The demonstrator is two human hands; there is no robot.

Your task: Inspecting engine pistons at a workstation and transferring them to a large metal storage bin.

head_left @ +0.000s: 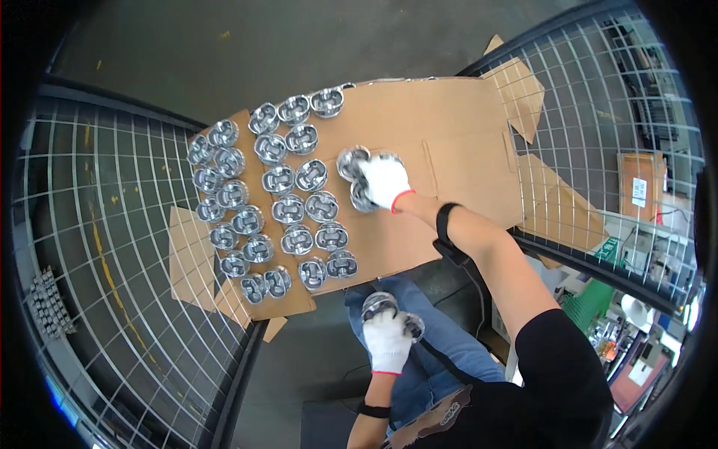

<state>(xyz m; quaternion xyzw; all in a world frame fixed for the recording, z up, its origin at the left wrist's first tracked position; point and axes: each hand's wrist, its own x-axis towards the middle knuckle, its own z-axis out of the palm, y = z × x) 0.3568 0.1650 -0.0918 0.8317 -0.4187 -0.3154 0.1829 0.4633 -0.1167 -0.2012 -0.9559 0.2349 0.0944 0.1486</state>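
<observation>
In a white glove, my right hand (386, 182) is over the cardboard, closed around a small cluster of metal pistons. One piston (351, 162) shows at its upper left, another (362, 196) at its lower left, and a third (389, 157) partly behind it. The palm and fingertips are hidden. My left hand (387, 343), also gloved in white, is drawn back over my lap, below the near edge of the cardboard. Its fingers are wrapped round pistons: one (380, 303) above the fingers and one (412, 326) at their right side.
Rows of silver pistons (297, 239) stand on the left part of the cardboard sheet (404, 108). Wire mesh panels flank it at left (127, 224) and right (576, 97). Loose cardboard flaps (192, 258) stick out at the sides. Another batch of metal parts (51, 307) lies at far left.
</observation>
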